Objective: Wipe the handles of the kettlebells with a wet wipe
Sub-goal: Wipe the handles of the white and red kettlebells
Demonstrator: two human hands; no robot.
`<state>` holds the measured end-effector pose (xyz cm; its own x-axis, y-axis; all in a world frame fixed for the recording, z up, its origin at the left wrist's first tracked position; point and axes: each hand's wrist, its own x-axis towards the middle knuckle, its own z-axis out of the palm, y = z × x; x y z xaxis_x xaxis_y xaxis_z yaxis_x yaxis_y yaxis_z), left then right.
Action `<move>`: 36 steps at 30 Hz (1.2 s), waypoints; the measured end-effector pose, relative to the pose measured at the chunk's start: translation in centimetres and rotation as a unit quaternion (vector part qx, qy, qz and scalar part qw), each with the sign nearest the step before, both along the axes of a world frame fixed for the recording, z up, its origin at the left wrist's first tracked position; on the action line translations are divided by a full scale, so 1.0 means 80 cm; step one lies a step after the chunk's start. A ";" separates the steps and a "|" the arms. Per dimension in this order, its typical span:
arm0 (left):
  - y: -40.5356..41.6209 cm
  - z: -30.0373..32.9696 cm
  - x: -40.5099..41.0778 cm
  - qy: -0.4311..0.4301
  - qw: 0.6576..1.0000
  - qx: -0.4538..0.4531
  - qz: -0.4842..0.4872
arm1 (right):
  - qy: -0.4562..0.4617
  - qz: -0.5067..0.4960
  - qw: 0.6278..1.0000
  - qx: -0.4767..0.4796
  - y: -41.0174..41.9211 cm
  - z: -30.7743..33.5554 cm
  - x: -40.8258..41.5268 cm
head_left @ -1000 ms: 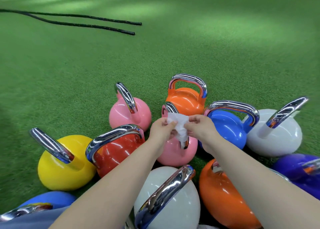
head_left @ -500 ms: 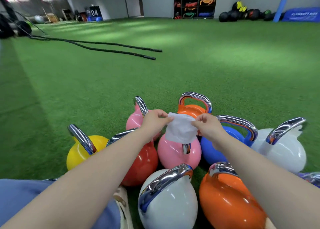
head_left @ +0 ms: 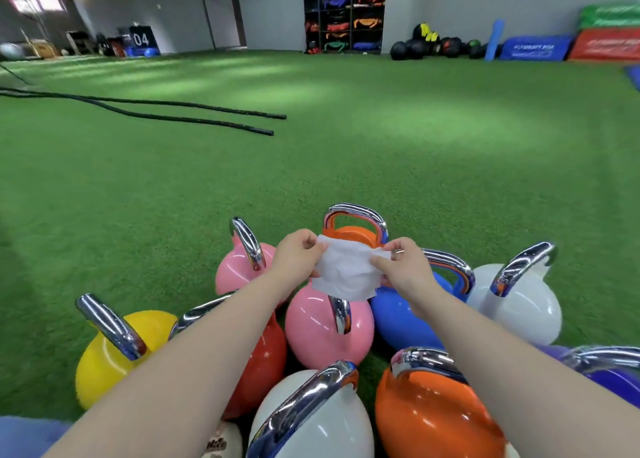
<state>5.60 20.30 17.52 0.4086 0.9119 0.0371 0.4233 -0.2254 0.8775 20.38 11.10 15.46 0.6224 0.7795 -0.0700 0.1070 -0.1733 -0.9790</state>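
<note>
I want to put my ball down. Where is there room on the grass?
Free: the wide turf beyond the far orange kettlebell, between the black ropes and the far wall, and left of the yellow kettlebell. Crowded: the kettlebells sit bunched below both hands, with little turf showing between them.

Left forearm (head_left: 194, 364): bare, no sleeve in view.
Right forearm (head_left: 512, 371): bare, no sleeve in view.
Left hand (head_left: 298, 255): bare, no glove, no jewellery seen.
Right hand (head_left: 403, 269): bare; thin ring (head_left: 398, 251) on one finger.
Clothing (head_left: 31, 435): blue fabric at lower-left frame corner; garment type unclear.
</note>
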 end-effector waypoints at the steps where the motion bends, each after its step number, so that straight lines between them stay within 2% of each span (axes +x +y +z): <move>1: 0.005 -0.005 0.004 0.007 1.000 -0.004 -0.007 | 0.003 -0.010 1.000 -0.004 0.003 -0.001 0.003; 8: 0.061 0.020 -0.003 0.048 0.996 -0.055 -0.053 | 0.007 -0.028 1.000 0.009 0.040 0.006 0.002; 13: 0.110 0.057 -0.032 0.063 0.993 -0.077 -0.066 | 0.040 0.034 0.997 0.051 0.087 0.028 -0.022; 17: 0.147 0.064 -0.059 0.043 0.995 -0.081 -0.044 | 0.026 0.058 0.997 0.047 0.137 0.029 -0.040; 27: 0.218 -0.007 -0.105 -0.001 0.991 -0.130 -0.030 | -0.058 0.098 0.993 -0.042 0.236 -0.012 -0.066; 31: 0.246 -0.036 -0.111 -0.009 0.992 -0.127 -0.017 | -0.131 0.131 0.979 -0.087 0.262 -0.030 -0.073; 36: 0.266 -0.069 -0.129 -0.025 0.992 -0.121 -0.008 | -0.172 0.165 0.963 -0.127 0.297 -0.055 -0.087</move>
<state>-4.74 41.58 11.98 0.4259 0.8902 -0.1617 0.3754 -0.0112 0.9268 13.40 34.87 11.06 0.3647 0.9236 -0.1179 0.5072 -0.3033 -0.8067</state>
